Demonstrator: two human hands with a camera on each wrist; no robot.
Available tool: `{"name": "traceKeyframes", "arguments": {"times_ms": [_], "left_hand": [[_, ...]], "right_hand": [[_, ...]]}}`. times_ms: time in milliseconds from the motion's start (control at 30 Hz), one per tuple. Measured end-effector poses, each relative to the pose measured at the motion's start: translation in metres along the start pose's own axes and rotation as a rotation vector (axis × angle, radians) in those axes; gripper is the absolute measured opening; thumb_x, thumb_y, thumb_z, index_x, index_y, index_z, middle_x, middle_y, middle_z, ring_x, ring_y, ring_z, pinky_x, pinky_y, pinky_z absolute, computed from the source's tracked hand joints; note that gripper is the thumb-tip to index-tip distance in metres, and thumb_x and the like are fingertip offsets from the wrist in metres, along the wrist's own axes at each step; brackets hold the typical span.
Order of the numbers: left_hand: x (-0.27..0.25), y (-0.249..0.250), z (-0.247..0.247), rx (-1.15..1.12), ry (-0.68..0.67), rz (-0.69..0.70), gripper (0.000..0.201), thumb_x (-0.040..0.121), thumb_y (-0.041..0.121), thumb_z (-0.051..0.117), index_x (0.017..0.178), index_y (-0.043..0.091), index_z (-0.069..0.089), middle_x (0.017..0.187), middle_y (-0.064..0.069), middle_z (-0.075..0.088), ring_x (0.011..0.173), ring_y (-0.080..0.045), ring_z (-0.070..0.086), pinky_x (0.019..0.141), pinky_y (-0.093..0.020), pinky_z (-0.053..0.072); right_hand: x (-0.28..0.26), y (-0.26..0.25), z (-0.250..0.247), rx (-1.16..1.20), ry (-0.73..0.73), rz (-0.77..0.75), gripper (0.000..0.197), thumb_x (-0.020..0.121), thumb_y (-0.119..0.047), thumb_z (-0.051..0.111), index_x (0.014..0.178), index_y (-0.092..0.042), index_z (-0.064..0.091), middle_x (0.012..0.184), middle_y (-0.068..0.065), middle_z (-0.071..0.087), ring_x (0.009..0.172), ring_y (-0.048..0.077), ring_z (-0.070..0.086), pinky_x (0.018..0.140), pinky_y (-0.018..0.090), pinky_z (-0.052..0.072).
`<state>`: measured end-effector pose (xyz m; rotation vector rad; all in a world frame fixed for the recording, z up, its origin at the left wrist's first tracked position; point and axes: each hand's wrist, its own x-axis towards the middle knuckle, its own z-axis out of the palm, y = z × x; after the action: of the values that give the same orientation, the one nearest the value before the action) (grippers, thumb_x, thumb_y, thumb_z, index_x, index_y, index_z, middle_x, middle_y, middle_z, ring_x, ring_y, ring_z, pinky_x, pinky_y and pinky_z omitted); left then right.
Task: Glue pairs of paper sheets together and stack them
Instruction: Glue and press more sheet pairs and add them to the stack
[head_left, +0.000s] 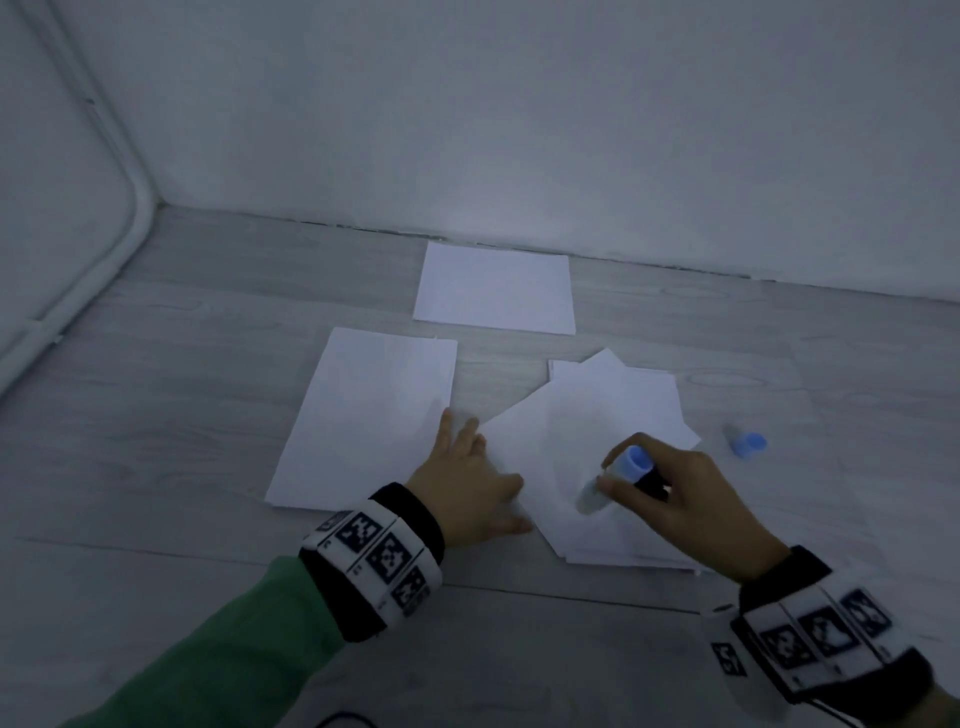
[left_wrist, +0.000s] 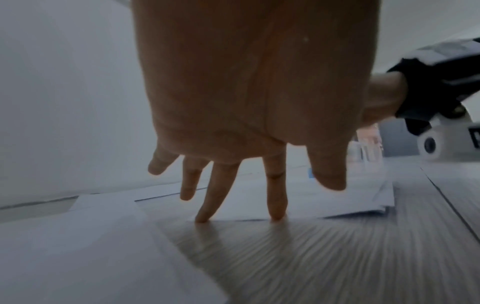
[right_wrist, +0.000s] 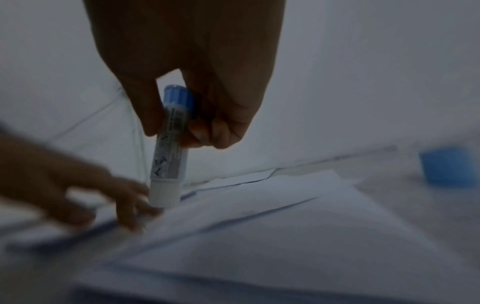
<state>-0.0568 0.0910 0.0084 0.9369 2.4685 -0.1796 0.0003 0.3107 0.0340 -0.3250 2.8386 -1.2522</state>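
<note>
Glue stick over skewed sheet

Right hand pinches the uncapped glue stick, tip down over the skewed top sheet of the right pile. Left hand, fingers spread straight, presses that sheet's edge. Blue cap lies on the floor nearby.

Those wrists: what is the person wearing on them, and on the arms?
Both hands, left hand and right hand, are bare. Each wrist carries a black band with white panels printed with black square codes. A green sleeve covers the left arm.
</note>
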Motion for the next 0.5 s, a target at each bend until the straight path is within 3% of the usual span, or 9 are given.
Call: {"name": "traceKeyframes", "arguments": {"times_ms": [67,133,233,333,500], "left_hand": [[0.005,0.005,0.0,-0.035,0.045,-0.076,0.052,0.09,0.061,0.036,0.122,0.025,0.053,0.141,-0.024,0.035,0.142,-0.041,0.003,0.109,-0.061,-0.014],[0.01,0.01,0.002,-0.074,0.117,-0.149,0.052,0.09,0.059,0.041,0.126,0.022,0.049,0.143,-0.017,0.035,0.143,-0.038,0.004,0.111,-0.059,-0.01],[0.017,0.018,0.011,-0.158,0.185,-0.104,0.071,0.086,0.06,0.049,0.143,0.026,0.027,0.154,-0.009,0.015,0.144,-0.031,-0.003,0.115,-0.051,-0.004],[0.024,0.021,0.015,-0.123,0.104,0.009,0.083,0.082,0.067,0.046,0.148,0.039,0.004,0.158,-0.007,-0.011,0.143,-0.031,-0.018,0.114,-0.05,-0.012],[0.031,0.019,0.016,0.006,0.059,0.019,0.087,0.078,0.075,0.04,0.146,0.044,-0.003,0.157,-0.006,-0.014,0.141,-0.036,-0.022,0.107,-0.058,-0.019]], "right_hand": [[-0.003,0.003,0.006,-0.067,-0.061,-0.029,0.011,0.085,-0.017,0.066,0.081,-0.009,0.06,0.063,-0.006,0.056,0.052,0.006,0.043,0.054,0.012,0.034],[-0.005,0.008,0.011,-0.076,-0.082,-0.035,0.012,0.086,-0.017,0.066,0.081,-0.008,0.059,0.065,-0.001,0.056,0.053,0.007,0.043,0.055,0.012,0.034],[-0.008,0.012,0.015,-0.071,-0.076,-0.047,0.012,0.087,-0.019,0.066,0.082,-0.011,0.058,0.068,-0.001,0.058,0.055,0.008,0.044,0.056,0.012,0.035],[-0.008,0.013,0.015,-0.081,-0.102,-0.064,0.012,0.087,-0.022,0.065,0.084,-0.013,0.057,0.075,0.0,0.061,0.059,0.01,0.049,0.058,0.016,0.04],[-0.006,0.017,0.009,-0.111,-0.103,-0.06,0.012,0.087,-0.023,0.065,0.086,-0.013,0.058,0.075,0.001,0.061,0.06,0.009,0.05,0.059,0.015,0.041]]}}
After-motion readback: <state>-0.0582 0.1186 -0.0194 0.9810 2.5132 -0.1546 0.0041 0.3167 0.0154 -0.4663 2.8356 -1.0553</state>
